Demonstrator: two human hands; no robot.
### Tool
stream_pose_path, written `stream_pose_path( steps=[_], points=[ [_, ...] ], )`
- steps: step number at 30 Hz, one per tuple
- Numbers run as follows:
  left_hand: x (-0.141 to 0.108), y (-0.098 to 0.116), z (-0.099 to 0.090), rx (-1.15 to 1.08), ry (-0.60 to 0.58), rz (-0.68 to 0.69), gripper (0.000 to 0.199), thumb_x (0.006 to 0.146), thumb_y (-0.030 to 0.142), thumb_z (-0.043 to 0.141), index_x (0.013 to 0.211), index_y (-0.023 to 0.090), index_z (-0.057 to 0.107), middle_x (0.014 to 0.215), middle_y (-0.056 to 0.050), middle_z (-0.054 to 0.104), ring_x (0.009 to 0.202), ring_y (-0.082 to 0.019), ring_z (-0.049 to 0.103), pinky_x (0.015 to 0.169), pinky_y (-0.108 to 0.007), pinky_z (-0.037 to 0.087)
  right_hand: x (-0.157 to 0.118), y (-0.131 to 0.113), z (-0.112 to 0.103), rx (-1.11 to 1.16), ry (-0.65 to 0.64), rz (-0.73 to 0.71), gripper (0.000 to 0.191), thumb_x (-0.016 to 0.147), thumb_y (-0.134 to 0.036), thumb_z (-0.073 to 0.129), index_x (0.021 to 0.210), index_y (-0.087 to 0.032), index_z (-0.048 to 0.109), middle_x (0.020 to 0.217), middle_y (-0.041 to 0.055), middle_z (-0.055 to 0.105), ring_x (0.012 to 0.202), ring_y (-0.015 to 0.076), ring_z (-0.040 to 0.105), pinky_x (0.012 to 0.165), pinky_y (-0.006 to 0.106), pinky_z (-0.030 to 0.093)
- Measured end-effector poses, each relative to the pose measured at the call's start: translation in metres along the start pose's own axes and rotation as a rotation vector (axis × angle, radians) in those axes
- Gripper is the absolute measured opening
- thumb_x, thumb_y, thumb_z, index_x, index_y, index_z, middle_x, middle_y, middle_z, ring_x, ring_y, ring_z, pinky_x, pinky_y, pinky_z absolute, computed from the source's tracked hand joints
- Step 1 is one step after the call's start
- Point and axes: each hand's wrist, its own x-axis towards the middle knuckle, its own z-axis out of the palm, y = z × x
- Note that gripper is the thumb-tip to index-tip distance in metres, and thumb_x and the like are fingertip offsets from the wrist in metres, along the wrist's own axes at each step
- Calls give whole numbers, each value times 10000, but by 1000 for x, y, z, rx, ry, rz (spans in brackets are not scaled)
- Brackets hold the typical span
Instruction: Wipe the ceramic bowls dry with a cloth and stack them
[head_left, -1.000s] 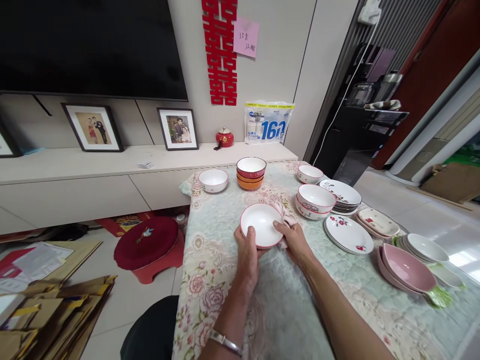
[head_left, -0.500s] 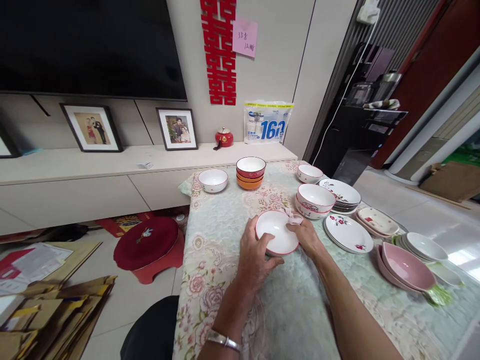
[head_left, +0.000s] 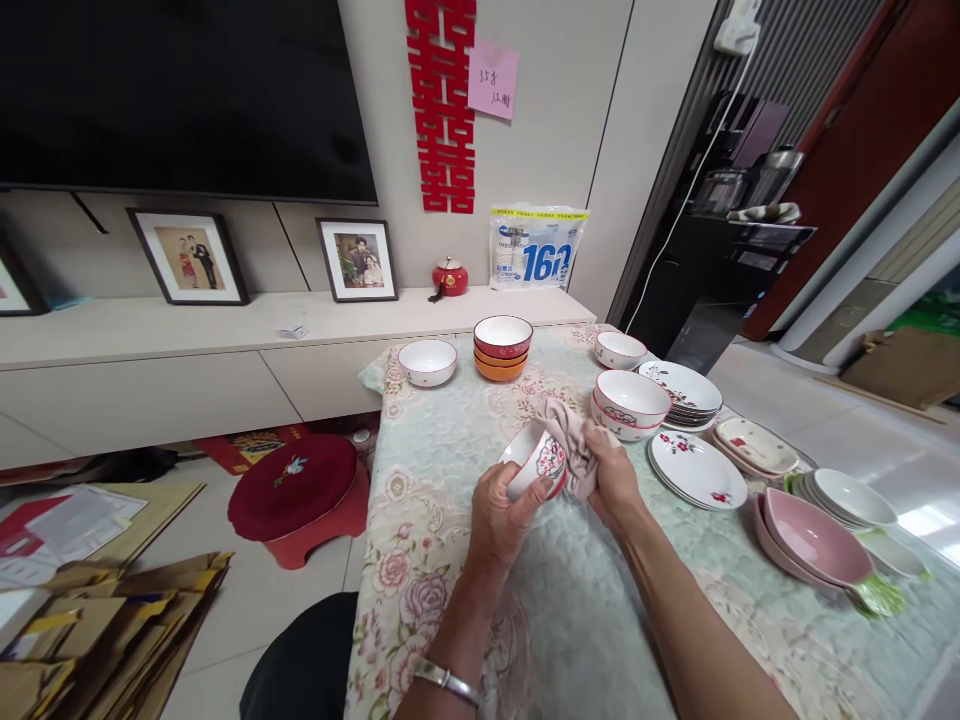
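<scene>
Over the middle of the table, my left hand [head_left: 504, 512] grips a white bowl [head_left: 534, 462] with a red rim and a red floral pattern. The bowl is tilted, its patterned outside turned toward the right. My right hand [head_left: 611, 475] holds a crumpled pinkish cloth [head_left: 571, 440] against the right side of the bowl. Just beyond my right hand stand two stacked white bowls [head_left: 631, 398]. Farther back are a stack of red and orange bowls [head_left: 502, 350] and a single white bowl [head_left: 427, 362].
On the right of the flowered tablecloth [head_left: 420, 520] are flowered plates [head_left: 697, 468], a stack of larger plates [head_left: 682, 385], pink dishes [head_left: 817, 535] and pale bowls [head_left: 853, 495]. A red stool [head_left: 296, 485] stands left of the table.
The bowl has gone from facing up to tilted, showing its outer side. The cloth, earlier bunched inside the bowl's rim, is now spread against its outside.
</scene>
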Motion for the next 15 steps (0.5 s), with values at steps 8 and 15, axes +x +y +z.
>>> stream_pose_path(
  steps=[8, 15],
  points=[
    [0, -15, 8, -441, -98, -152, 289, 727, 346, 715, 950, 163, 723, 741, -12, 675, 738, -191, 591, 705, -279, 467, -34, -18, 17, -784, -282, -778, 225, 818, -324, 662, 1017, -243, 728, 913, 79, 618, 911, 247, 524, 827, 416, 417],
    [-5, -7, 9, -596, -177, -239, 289, 766, 360, 711, 932, 123, 721, 768, -29, 692, 670, -151, 582, 659, -253, 440, -15, -10, 6, -598, -122, -562, 239, 848, -384, 618, 954, -194, 716, 986, 87, 650, 946, 250, 576, 856, 401, 451]
  ],
)
